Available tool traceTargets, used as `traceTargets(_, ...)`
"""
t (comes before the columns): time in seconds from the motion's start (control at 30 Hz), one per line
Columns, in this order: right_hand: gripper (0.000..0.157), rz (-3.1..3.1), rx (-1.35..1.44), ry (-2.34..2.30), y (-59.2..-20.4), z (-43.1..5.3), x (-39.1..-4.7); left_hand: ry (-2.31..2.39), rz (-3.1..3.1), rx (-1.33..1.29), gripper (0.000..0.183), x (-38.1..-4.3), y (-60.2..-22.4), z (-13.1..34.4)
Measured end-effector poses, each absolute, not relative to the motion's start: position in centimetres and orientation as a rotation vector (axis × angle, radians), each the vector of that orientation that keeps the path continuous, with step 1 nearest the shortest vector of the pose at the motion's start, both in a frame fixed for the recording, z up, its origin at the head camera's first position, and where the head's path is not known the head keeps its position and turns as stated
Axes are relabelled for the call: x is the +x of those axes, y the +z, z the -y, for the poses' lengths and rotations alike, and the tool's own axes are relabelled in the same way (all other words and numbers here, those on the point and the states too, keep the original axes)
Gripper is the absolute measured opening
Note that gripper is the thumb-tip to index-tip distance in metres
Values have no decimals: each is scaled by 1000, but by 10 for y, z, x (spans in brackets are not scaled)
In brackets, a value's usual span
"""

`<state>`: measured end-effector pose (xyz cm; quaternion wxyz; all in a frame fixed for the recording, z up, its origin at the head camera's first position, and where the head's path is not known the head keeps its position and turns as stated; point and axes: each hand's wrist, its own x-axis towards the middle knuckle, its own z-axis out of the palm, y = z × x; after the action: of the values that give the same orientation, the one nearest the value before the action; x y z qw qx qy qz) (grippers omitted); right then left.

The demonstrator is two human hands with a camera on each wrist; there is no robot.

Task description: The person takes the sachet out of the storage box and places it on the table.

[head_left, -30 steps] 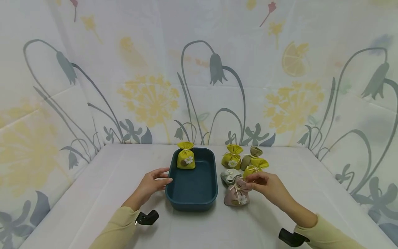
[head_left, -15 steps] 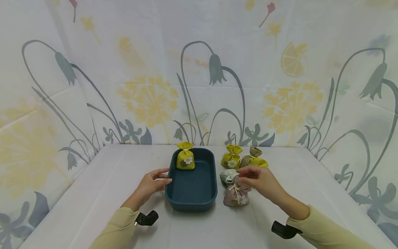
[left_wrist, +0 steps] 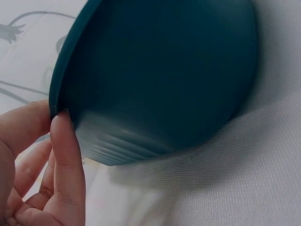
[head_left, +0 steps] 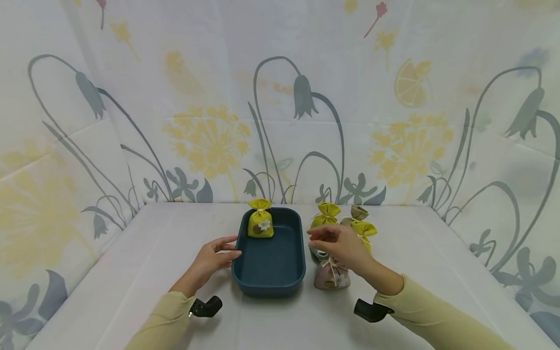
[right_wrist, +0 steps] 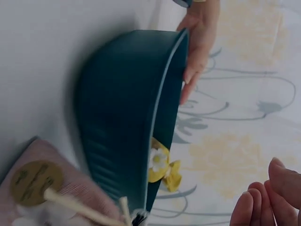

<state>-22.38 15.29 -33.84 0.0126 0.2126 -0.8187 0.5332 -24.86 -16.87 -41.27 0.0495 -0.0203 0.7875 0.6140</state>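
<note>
My left hand (head_left: 213, 261) pinches the left rim of a dark teal plastic tub (head_left: 269, 290); the left wrist view shows the thumb and a finger (left_wrist: 68, 155) on either side of that rim. A yellow drawstring pouch (head_left: 260, 226) with a white flower stands in the tub's back left corner. Right of the tub, my right hand (head_left: 343, 245) is over the pouches, fingers bent and thumb apart, with nothing between them. Beneath it a pale grey-green pouch (head_left: 320, 256) is mostly hidden. Closer to me sits a pink pouch (head_left: 331, 278), its top partly covered by the hand.
Behind my right hand stand a yellow pouch (head_left: 325, 216), an olive pouch (head_left: 359, 212) and another yellow pouch (head_left: 365, 230), close together. White cloth (head_left: 280, 325) covers the table. A floral curtain (head_left: 280, 136) rises along its back and sides.
My right hand has moved left from the pink pouch's top and the yellow one, over the grey-green pouch toward the tub. The left hand and the tub have stayed put.
</note>
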Motion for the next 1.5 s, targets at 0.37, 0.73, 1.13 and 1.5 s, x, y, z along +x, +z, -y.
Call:
traceTargets(0.37,26,2497,741,1767,-332,-126,-236,1873,-2391,-68,51,-249,-413,168)
traceTargets(0.73,24,2525,696,1729,-332,-100,-256,1881,-2388,-61,52,-248,-411,168)
traceTargets(1.13,26,2499,610,1820,-332,-73,-277,1891,-2374,-48,55,-249,-411,168)
traceTargets(1.5,29,2475,456,1883,-344,-58,-310,1907,-2360,-32,56,-249,-413,170)
